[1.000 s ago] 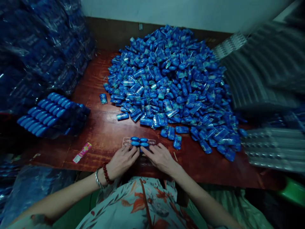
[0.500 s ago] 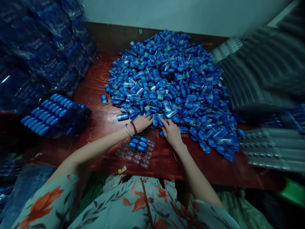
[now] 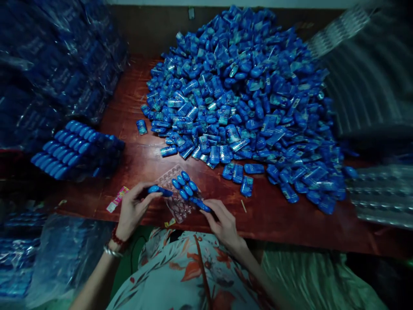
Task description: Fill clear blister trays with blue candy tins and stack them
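Note:
A clear plastic blister tray lies tilted on the table before me. Several glossy blue oval packets sit together in its upper right part. At the tray's left side, my left hand pinches blue packets between thumb and fingers. Over the tray's lower right edge, my right hand is closed on blue packets. How many packets each hand holds is hard to make out. Beyond both hands rises a large heap of blue packets.
Filled trays of blue packets are stacked at left, before wrapped blue bundles. Clear trays stand at right. Loose packets, a pink-yellow wrapper and a small stick lie on the red-brown table.
Both hands have drawn back from the heap's near edge to the tray, each now with blue packets in it. The view has tipped downward.

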`<state>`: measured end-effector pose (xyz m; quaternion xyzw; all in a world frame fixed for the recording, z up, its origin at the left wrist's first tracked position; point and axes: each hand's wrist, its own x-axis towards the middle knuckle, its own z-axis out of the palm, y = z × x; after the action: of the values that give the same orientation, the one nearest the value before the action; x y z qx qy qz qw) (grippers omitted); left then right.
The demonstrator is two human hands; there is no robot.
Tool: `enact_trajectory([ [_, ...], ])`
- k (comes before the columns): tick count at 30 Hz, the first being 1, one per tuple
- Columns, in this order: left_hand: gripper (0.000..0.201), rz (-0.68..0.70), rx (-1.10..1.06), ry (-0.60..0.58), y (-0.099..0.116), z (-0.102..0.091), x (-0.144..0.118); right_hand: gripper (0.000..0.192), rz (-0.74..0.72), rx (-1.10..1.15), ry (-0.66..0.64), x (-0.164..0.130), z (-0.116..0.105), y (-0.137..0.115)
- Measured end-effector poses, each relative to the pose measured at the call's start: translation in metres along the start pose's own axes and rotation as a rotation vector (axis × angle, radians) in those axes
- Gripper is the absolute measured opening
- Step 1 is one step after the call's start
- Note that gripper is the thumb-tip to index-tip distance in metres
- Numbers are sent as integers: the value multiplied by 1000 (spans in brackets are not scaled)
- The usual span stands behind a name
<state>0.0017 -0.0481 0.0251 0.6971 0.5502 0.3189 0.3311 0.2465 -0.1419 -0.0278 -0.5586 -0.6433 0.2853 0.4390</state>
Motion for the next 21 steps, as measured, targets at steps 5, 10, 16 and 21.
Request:
enact_trajectory([
  [5,17,80,138,-12,-14,19,-16,21,-27,-66,-3,18,-13,0],
  [10,15,218,271,-99,-21,35,-15,20,-114,-47,-271,15,-7,-16],
  [16,23,234,369,-306,4,51,-34,23,57,-379,-355,31,-23,-6],
  [21,31,396,502,-290,14,53,-35,29,23,-344,-355,36,-41,-4],
])
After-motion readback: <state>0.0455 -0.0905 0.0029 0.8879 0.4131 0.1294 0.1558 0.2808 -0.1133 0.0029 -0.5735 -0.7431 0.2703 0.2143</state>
